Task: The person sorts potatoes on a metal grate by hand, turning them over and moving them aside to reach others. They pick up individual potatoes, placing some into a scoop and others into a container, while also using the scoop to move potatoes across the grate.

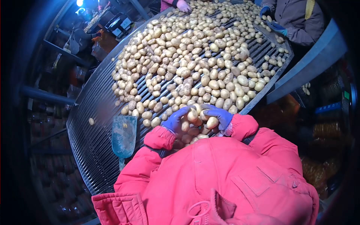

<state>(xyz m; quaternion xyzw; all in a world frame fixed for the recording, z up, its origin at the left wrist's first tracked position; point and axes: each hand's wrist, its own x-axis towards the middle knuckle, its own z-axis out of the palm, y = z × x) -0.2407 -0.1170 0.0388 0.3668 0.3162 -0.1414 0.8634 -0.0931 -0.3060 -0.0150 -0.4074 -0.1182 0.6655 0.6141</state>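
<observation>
My left hand [175, 119], in a purple-blue glove, curls round pale potatoes [192, 114] close to my chest. Facing it, my right hand [222, 115] wears the same kind of glove and is closed on potatoes too, with one potato [212, 122] showing below its fingers. Some fingertips are hidden behind the potatoes. Between and below the hands, more potatoes [193, 131] lie near the front of my pink jacket [210, 168]. A wide heap of potatoes [180, 56] covers much of the slatted metal table [90, 146] beyond.
A blue scoop [124, 137] lies on the slats to my left. At the far right, a co-worker's gloved hand [277, 28] holds potatoes; another person's pink-gloved hand [183, 5] rests at the far edge. A metal beam [311, 63] slants along the right side.
</observation>
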